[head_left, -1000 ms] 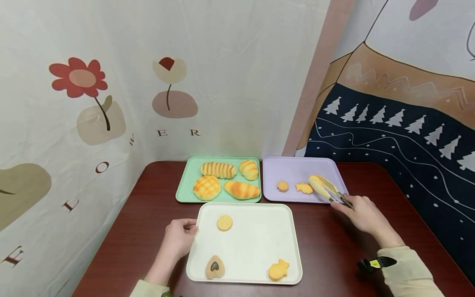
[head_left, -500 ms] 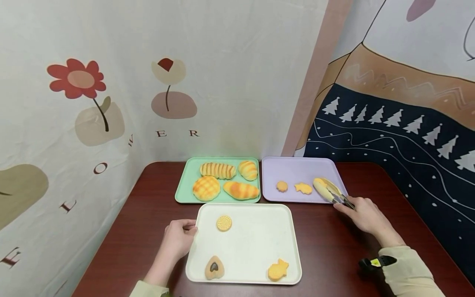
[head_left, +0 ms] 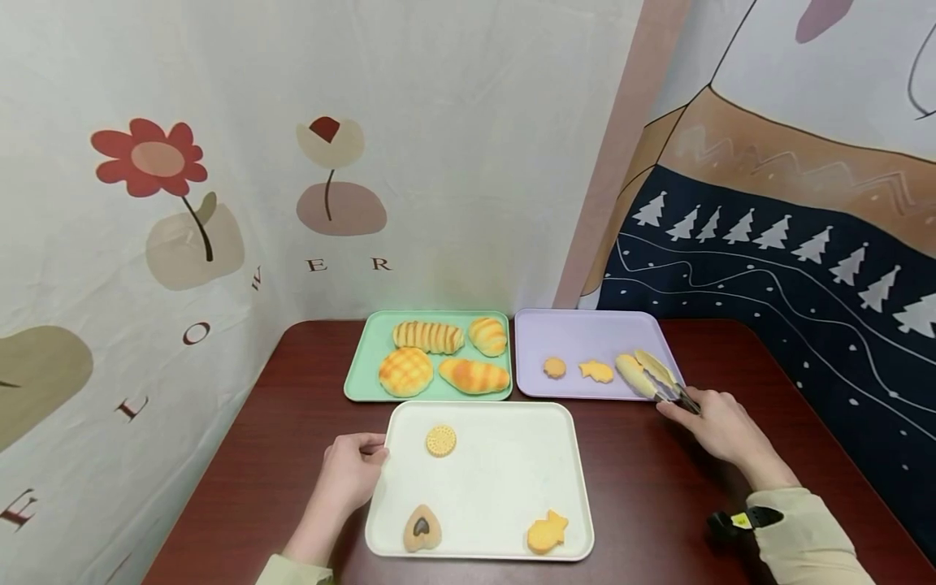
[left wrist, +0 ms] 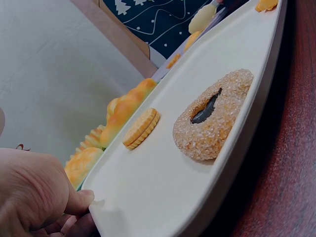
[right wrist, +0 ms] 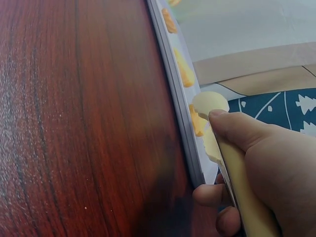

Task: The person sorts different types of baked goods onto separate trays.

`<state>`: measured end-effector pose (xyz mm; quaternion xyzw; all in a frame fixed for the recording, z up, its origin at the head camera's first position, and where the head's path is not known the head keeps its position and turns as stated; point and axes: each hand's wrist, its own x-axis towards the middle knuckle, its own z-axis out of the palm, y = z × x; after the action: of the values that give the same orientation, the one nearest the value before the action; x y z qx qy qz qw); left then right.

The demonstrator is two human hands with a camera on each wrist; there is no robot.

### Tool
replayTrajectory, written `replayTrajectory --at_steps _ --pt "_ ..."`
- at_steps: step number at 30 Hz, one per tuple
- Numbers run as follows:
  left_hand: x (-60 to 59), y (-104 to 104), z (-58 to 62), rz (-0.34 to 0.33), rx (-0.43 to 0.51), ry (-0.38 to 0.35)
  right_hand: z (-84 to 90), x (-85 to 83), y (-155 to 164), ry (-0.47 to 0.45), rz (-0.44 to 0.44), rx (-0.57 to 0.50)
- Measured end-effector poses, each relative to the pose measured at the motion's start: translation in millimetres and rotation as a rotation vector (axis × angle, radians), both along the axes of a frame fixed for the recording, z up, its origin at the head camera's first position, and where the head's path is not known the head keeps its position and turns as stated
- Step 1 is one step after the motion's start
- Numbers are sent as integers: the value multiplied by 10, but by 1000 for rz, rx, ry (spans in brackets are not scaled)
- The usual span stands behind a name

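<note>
Dark red wooden table [head_left: 643, 471] tucked into a corner, with a flower-print sheet hung on one side and a navy cloth with little white trees on the other. Three trays on it: a mint green tray [head_left: 361, 374] at about 11 o'clock holding four bread rolls, a lilac tray [head_left: 585, 329] at about 1 o'clock, and a white tray [head_left: 504, 479] right in front of the person.

Right hand [head_left: 712, 422] has its thumb and fingers wrapped round a pair of cream-tipped tongs [head_left: 651, 375], which point to 11 o'clock over the near right corner of the lilac tray. From the head view the two tips stand a bit apart with nothing between them; they hang just right of a star-ish cookie [head_left: 596, 371], and a small round cookie [head_left: 554, 367] sits further left on the same tray. Left hand [head_left: 351, 471] is curled on the white tray's left rim, thumb on top in the wrist shot, steadying it.

On the white tray there's a round sandwich biscuit [head_left: 441, 439] at 11 o'clock, a sugared heart cookie [head_left: 421, 528] with a dark centre at 7, and a fish-shaped cookie [head_left: 546, 532] at 5.

My read: cookies are being moved with the tongs between the white and lilac trays, and this is the gap between a drop-off and the next grab. I'd guess the next move means swinging the tongs to 8 o'clock, over the white tray, then closing the tips gently on a cookie's edges, since they're flat and thin. Left hand would want to keep that tray from sliding.
</note>
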<state>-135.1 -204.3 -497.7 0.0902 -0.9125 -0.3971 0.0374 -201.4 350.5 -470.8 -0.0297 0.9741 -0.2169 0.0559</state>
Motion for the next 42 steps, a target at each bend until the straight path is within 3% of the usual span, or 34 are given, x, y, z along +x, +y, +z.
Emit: replayTrajectory --at_steps 17,30,42 --pt "8 -16 -24 -3 -4 8 74 156 -258 52 -14 -31" --pt "-1 -17 -32 -3 -2 19 246 308 -645 148 70 -21" --pt "7 -21 -25 -1 2 -3 382 427 -992 145 136 -20"
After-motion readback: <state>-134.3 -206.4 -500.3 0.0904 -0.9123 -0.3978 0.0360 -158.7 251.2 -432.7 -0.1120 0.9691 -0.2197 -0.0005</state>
